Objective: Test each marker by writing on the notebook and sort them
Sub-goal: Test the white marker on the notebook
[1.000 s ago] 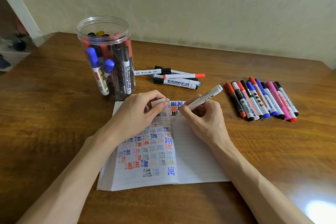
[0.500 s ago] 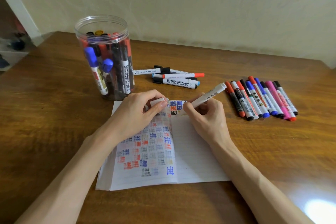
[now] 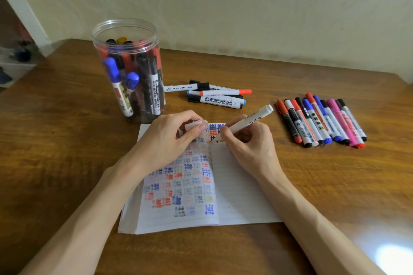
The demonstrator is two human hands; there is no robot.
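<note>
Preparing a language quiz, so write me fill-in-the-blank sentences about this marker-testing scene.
1. The right hand holds a white marker whose tip meets the open ____.
2. The left hand pinches that marker's white ____.
3. Many markers stand upright in a clear ____.
Missing words: notebook; cap; jar.

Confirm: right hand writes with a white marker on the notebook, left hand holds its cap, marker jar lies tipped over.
No: the head view shows the marker jar standing upright, not tipped over. The right hand does write with the white marker on the notebook; the left hand holds the cap.
</note>
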